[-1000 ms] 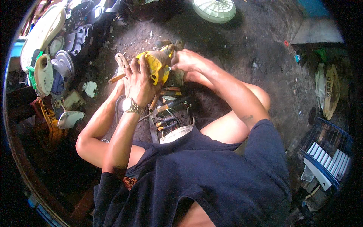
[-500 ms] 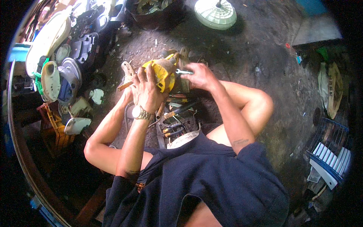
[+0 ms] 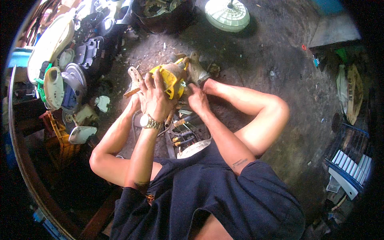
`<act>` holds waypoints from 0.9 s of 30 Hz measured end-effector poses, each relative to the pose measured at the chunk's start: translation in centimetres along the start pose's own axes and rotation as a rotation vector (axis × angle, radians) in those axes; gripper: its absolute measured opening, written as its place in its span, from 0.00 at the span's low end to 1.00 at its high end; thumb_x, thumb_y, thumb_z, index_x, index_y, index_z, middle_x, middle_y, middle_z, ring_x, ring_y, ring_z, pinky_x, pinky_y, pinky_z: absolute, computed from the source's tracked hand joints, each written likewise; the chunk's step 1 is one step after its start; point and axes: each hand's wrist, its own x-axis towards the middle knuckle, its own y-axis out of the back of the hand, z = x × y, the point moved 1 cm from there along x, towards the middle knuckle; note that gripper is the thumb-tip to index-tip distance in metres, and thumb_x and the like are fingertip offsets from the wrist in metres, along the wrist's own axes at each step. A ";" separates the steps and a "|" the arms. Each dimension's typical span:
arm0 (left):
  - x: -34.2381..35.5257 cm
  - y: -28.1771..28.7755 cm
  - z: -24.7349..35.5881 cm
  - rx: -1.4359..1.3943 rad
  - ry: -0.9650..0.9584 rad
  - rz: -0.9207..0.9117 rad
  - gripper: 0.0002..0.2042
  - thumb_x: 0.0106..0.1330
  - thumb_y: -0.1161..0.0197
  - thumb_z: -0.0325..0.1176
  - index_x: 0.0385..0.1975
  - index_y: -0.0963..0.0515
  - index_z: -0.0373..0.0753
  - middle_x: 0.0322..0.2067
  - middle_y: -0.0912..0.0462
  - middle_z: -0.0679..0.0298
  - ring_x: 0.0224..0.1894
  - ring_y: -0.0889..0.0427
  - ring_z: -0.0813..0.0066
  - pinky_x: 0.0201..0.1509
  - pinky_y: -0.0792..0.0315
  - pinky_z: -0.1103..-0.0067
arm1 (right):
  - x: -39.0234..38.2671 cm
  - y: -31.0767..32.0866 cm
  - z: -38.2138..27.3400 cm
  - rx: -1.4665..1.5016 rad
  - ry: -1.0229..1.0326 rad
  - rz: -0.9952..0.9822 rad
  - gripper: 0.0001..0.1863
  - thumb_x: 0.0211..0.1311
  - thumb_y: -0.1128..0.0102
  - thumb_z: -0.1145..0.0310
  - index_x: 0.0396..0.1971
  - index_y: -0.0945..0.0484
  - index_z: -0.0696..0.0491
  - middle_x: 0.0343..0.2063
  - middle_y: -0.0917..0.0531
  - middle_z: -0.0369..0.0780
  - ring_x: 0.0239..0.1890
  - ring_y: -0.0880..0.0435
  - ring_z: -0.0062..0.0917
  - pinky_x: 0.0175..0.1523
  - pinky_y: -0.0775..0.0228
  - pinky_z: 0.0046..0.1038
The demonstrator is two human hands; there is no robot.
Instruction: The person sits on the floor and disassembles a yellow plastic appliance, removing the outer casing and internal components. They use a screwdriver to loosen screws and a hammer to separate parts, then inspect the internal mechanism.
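A yellow metal machine part [image 3: 171, 77], dirty and with cut-outs in its side, is held up between my feet. My left hand [image 3: 155, 100], with a watch at the wrist, lies over its near left side, fingers wrapped on it. On the right, my right hand [image 3: 198, 99] is closed on a small open-ended wrench [image 3: 183, 84]. Only the wrench's pale shiny end shows, against the right side of the yellow part; the rest is hidden by my fingers. Whether it sits on a nut cannot be made out.
Below my hands lie several hand tools [image 3: 184, 138] beside a pale round rim [image 3: 194, 149]. A dark tub [image 3: 162, 22] and a whitish fan base [image 3: 227, 16] stand beyond. Plastic parts [image 3: 74, 86] pile up at left; a blue-and-white rack [image 3: 348, 172] sits at right.
My right hand has come nearer and slightly left, bringing the wrench from beside the yellow part to its right side. My left hand and the yellow part have hardly moved.
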 end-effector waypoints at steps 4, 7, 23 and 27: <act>-0.2 0.1 -0.2 0.014 0.005 -0.009 0.48 0.49 0.24 0.48 0.70 0.43 0.39 0.65 0.39 0.44 0.66 0.38 0.39 0.62 0.34 0.50 | -0.9 -0.5 -1.8 -0.113 -0.110 -0.044 0.28 0.52 0.52 0.76 0.56 0.24 0.57 0.44 0.19 0.62 0.50 0.20 0.55 0.59 0.28 0.46; -0.2 0.3 0.0 -0.009 0.001 -0.024 0.48 0.49 0.24 0.49 0.70 0.42 0.39 0.65 0.39 0.44 0.66 0.39 0.38 0.62 0.34 0.49 | -0.7 -0.7 -0.4 -0.103 0.004 0.018 0.25 0.51 0.50 0.76 0.53 0.23 0.57 0.40 0.18 0.63 0.46 0.19 0.57 0.56 0.27 0.48; -0.1 -0.1 -0.4 -0.059 -0.009 -0.019 0.51 0.46 0.22 0.49 0.70 0.43 0.38 0.65 0.39 0.43 0.63 0.37 0.37 0.64 0.34 0.52 | 2.0 1.0 1.5 -0.183 0.044 -0.167 0.25 0.56 0.53 0.74 0.55 0.23 0.57 0.48 0.18 0.57 0.54 0.21 0.52 0.61 0.30 0.46; -0.1 -0.2 -0.6 -0.052 0.005 -0.039 0.53 0.45 0.21 0.51 0.70 0.43 0.38 0.66 0.40 0.43 0.64 0.38 0.35 0.64 0.34 0.51 | 0.8 0.9 -0.9 -0.259 0.011 -0.151 0.28 0.56 0.52 0.76 0.60 0.27 0.59 0.51 0.19 0.57 0.56 0.20 0.51 0.62 0.29 0.43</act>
